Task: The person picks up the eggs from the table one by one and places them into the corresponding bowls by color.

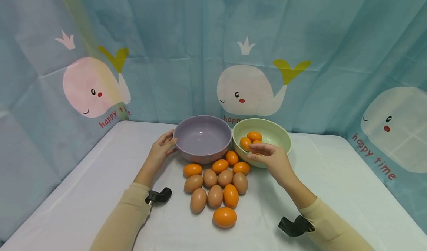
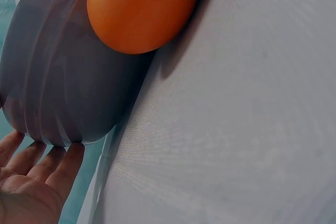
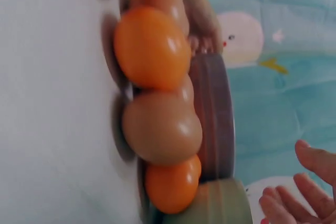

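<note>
My left hand (image 1: 161,147) touches the left side of the purple bowl (image 1: 203,157); in the left wrist view its fingertips rest against the outer wall, fingers fairly straight. Over the near rim of the light green bowl (image 1: 281,132) hovers my right hand (image 1: 271,158), fingers extended and apart from the thumb, with nothing between them. Several orange eggs (image 1: 254,136) lie inside the green bowl, partly hidden by that hand. The purple bowl's visible inside holds nothing.
In front of the bowls, brown eggs (image 1: 215,196) and more orange eggs (image 1: 225,217) form a loose cluster on the white tabletop (image 1: 160,228). A blue curtain (image 1: 166,88) with whale prints hangs behind. Black wrist mounts (image 1: 295,227) stick out from both sleeves.
</note>
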`<control>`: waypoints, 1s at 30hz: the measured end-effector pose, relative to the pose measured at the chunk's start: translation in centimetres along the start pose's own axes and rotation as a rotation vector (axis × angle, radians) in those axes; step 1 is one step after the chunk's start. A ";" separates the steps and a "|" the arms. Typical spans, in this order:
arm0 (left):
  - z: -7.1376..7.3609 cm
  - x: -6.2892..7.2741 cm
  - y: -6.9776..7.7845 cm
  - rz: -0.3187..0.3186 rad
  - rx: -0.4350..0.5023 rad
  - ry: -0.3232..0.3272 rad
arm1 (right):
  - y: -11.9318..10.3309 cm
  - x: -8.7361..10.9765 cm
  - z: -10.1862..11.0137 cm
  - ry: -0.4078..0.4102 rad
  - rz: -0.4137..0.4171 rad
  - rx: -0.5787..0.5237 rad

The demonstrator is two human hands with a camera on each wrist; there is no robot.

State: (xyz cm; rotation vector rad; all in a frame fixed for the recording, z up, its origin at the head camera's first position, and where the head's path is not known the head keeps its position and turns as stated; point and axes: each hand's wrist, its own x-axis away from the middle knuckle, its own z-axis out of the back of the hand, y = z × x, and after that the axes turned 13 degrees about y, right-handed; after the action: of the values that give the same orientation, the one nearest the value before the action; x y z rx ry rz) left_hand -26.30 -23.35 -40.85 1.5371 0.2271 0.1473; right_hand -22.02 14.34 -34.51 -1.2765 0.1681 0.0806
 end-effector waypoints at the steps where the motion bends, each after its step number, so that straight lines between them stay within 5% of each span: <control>1: 0.0 0.0 0.0 0.001 -0.001 0.000 | 0.0 0.3 0.0 -0.003 -0.014 -0.001; 15: -0.1 0.2 0.3 0.015 -0.006 0.002 | 1.1 3.7 -0.2 -0.076 -0.158 0.028; 30: -0.1 0.3 0.4 0.008 -0.007 0.002 | 2.4 4.1 -0.4 -0.158 -0.211 0.033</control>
State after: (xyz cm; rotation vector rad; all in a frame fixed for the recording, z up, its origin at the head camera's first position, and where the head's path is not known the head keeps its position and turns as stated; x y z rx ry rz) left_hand -25.99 -23.15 -40.45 1.5315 0.2212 0.1559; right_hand -18.34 14.55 -37.57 -1.2421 -0.1014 -0.0029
